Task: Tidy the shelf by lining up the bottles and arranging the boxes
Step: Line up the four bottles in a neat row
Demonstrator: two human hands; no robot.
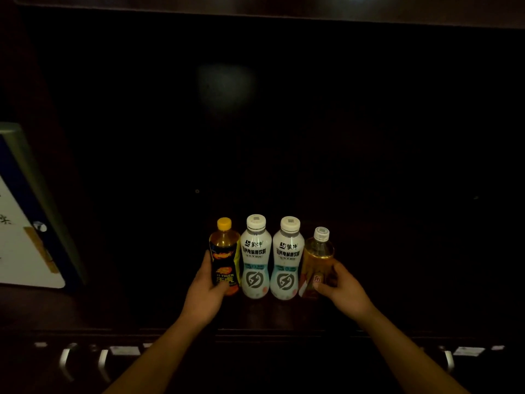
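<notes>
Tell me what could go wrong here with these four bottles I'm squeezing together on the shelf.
The left hand and right hand grip only the outer bottles, so the two white bottles are merely pinched and could pop forward. The row stands near the shelf's front edge, so a tipped bottle might fall off. Dim light hides anything behind.

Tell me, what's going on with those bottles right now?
Left hand grips yellow-capped dark bottle; right hand grips clear amber bottle. Two white bottles upright between. Nothing blocking.
</notes>
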